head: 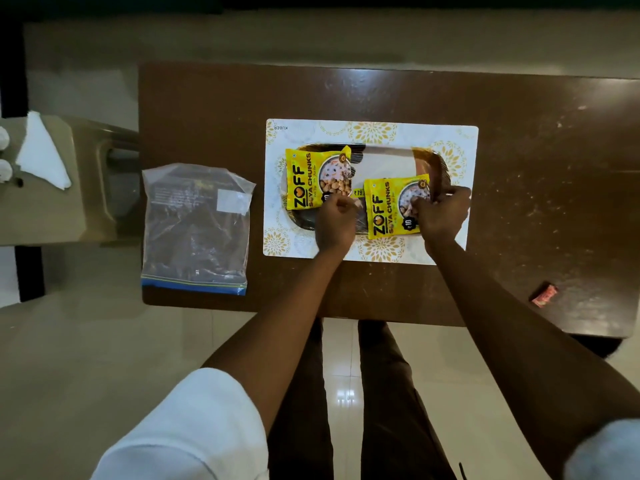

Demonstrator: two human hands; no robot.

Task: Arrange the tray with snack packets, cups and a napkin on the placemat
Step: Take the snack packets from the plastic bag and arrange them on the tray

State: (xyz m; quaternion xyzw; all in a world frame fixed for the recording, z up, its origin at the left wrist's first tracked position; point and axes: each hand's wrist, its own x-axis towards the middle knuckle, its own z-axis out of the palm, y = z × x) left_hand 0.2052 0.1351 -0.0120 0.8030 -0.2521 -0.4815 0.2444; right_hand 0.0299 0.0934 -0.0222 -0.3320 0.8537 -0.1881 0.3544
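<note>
A white placemat [374, 131] with gold flower prints lies on the brown table. A dark oval tray [384, 157] rests on it. Two yellow snack packets lie in the tray: one at the left [311, 178], one at the right [388, 209]. My left hand [334, 221] is curled over the near corner of the left packet, pinching it. My right hand [441, 211] grips the right edge of the right packet. A folded white napkin [41, 154] and two white cups [3, 154] sit on a side surface at far left, the cups cut off by the frame edge.
A clear zip bag [195, 226] with dark contents lies on the table's left end. A small red wrapper [543, 295] sits near the table's front right edge. A grey chair or stand [69, 202] is left of the table. My legs show below the table edge.
</note>
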